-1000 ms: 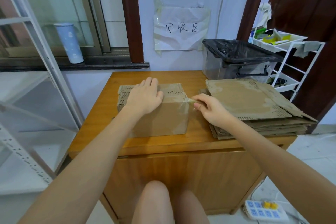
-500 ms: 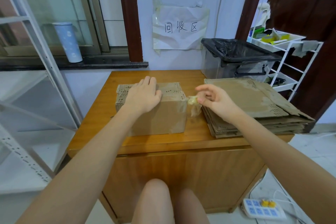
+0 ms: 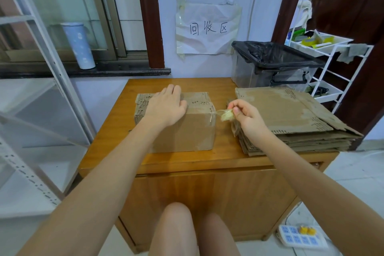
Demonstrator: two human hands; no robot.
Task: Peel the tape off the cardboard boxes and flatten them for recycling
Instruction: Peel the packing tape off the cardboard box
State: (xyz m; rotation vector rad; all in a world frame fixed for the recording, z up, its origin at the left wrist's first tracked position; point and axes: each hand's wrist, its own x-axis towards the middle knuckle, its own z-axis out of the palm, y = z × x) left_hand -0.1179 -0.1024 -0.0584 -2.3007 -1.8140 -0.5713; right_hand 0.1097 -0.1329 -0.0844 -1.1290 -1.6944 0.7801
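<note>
Now the right hand (image 3: 248,117) is pinching tape (image 3: 225,115) off the box (image 3: 187,131) while the flat left hand (image 3: 166,108) is pressing it; next likely needs a longer pull.

Both of my forearms are bare to the frame edge; no sleeve, watch, ring or glove shows. My left hand (image 3: 166,107) enters from 7 o'clock, my right hand (image 3: 247,116) from 5 o'clock. Fingernails are short and unpainted. My two bare knees (image 3: 176,220) show at 6 o'clock.
</note>
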